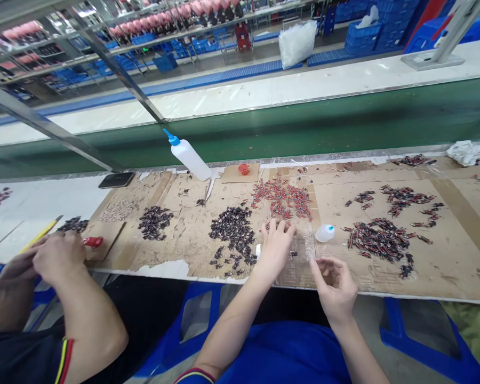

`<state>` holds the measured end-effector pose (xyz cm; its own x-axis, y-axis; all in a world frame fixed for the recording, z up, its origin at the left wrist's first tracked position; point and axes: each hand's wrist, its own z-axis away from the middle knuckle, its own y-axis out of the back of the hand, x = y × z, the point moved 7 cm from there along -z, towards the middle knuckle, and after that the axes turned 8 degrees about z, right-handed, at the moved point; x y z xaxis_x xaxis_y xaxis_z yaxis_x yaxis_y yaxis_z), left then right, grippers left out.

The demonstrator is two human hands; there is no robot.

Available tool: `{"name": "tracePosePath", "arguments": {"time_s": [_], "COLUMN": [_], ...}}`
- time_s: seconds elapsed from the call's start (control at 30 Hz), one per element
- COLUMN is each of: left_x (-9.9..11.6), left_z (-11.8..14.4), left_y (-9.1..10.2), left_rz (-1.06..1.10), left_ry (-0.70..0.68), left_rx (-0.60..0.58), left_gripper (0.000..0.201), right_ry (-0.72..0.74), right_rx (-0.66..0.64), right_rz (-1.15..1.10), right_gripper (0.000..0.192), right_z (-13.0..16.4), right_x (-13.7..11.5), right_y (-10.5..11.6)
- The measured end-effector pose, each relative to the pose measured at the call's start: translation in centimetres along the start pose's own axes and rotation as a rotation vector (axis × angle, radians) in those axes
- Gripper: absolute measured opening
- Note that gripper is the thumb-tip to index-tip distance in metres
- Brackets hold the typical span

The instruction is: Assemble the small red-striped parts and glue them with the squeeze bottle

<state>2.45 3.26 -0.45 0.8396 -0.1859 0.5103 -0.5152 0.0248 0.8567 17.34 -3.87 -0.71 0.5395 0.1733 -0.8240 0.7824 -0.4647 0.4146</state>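
under left hand (277, 242), red-black parts (282, 198)

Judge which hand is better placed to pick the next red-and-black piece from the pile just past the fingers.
Left, probably. The left hand already has its fingertips at the near edge of the red-and-black pieces. The right hand hangs back over the cardboard edge, apart from any pile.

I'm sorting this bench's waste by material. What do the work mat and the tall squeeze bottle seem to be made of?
Work mat: looks like plain brown corrugated cardboard, matte, with torn edges and glossy tape strips. Tall squeeze bottle: probably soft, milky translucent plastic with a blue nozzle cap. The left hand rests on the mat.
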Motion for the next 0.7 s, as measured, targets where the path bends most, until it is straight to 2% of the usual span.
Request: {"name": "tracePosePath", "arguments": {"time_s": [0.07, 0.2, 0.33, 0.43, 0.5, 0.6, 0.7], "left_x": [0.0, 0.3, 0.5, 0.0, -0.4, -1.0, -1.4], "left_z": [0.5, 2.3, 4.0, 4.3, 4.3, 4.4, 4.5], "left_y": [0.6, 1.7, 1.9, 1.4, 1.2, 0.6, -0.2], "left_rz": [0.075, 0.365, 0.582, 0.678, 0.666, 0.481, 0.298], "left_ry": [-0.003, -0.057, -0.126, -0.11, -0.103, -0.059, -0.033], "left_rx": [0.018, 0.079, 0.141, 0.153, 0.159, 0.158, 0.16], "left_gripper": [0.027, 0.018, 0.016, 0.014, 0.01, 0.022, 0.018], "right_ry": [-0.136, -0.396, -0.513, -0.53, -0.53, -0.524, -0.492], "right_rx": [-0.081, -0.303, -0.47, -0.491, -0.477, -0.412, -0.336], "right_rz": [-0.087, -0.348, -0.479, -0.477, -0.459, -0.406, -0.338], "right_gripper": [0.019, 0.036, 0.037, 0.035, 0.036, 0.038, 0.039], "right_z": [0.1, 0.0, -0.2, -0.4, -0.4, -0.5, -0.6], "right_x": [0.4, 1.1, 1.2, 1.4, 1.7, 2.3, 2.5], "right_y": [-0.7, -2.6, -4.0, -4.0, -3.7, -3.1, -2.6]}}
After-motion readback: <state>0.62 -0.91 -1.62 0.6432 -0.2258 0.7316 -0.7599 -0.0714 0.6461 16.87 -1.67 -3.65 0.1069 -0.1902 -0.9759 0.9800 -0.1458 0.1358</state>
